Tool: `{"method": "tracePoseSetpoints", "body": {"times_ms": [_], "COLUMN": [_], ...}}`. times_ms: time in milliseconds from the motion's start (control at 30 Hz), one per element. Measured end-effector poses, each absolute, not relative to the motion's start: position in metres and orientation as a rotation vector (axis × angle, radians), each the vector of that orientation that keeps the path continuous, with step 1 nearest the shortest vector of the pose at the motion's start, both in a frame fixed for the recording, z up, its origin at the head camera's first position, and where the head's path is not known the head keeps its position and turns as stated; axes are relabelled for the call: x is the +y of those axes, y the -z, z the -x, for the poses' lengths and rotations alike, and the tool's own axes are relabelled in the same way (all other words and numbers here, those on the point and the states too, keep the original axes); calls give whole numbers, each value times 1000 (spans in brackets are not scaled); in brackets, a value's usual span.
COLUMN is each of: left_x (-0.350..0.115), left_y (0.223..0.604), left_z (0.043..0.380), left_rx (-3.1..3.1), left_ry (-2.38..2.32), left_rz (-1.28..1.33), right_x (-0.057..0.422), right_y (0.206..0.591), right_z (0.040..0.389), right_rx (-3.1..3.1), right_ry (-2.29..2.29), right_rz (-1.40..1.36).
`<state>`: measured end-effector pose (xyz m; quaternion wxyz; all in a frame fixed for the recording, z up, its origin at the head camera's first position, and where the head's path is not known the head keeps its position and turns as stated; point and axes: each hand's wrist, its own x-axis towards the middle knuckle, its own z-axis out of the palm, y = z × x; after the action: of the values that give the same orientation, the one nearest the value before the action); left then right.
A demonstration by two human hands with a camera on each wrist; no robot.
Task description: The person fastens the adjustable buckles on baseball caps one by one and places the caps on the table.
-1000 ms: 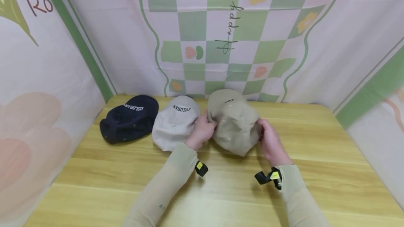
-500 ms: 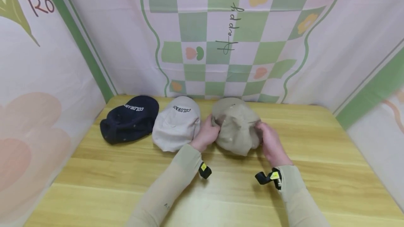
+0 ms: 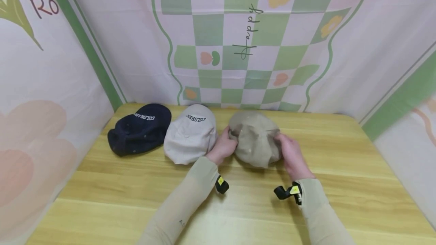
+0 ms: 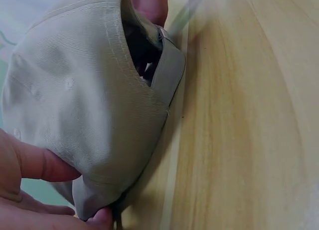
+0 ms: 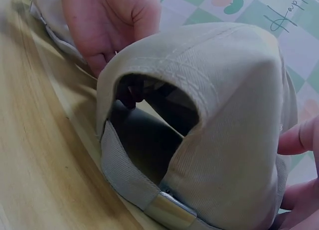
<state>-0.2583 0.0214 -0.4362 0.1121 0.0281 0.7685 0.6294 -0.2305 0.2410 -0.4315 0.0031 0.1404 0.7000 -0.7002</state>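
A khaki baseball cap (image 3: 257, 141) sits low over the wooden table, its rear strap side facing me. My left hand (image 3: 223, 147) pinches its left edge; the left wrist view shows the thumb (image 4: 47, 165) on the fabric and a fingertip under the rim. On the opposite side, my right hand (image 3: 292, 154) grips the cap by its edge, with fingers partly hidden behind the crown (image 5: 239, 115). The back opening and the strap with a metal buckle (image 5: 172, 210) show in the right wrist view. A light grey cap (image 3: 189, 137) lies close beside my left hand.
Farther left, a navy cap (image 3: 141, 131) with white lettering lies in line with the grey one. The wooden table (image 3: 340, 177) ends at a patterned cloth backdrop (image 3: 235, 29) behind the caps. Cloth also hangs at both sides.
The khaki cap's brim has come down toward the table and its lettering has gone out of sight. My left hand has shifted slightly right and nearer me; the other two caps stay put.
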Motion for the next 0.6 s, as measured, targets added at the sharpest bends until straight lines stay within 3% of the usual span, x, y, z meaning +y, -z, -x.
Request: {"method": "tracePoseSetpoints", "body": {"times_ms": [600], "left_x": [17], "left_y": [415], "left_z": [258], "left_rx": [2188], "left_ry": [-1959], "left_rz": [-82], "right_x": [242], "right_y": [428], "right_z": [229], "right_rx": [2276], "right_ry": [2105], "right_rz": [-411]}}
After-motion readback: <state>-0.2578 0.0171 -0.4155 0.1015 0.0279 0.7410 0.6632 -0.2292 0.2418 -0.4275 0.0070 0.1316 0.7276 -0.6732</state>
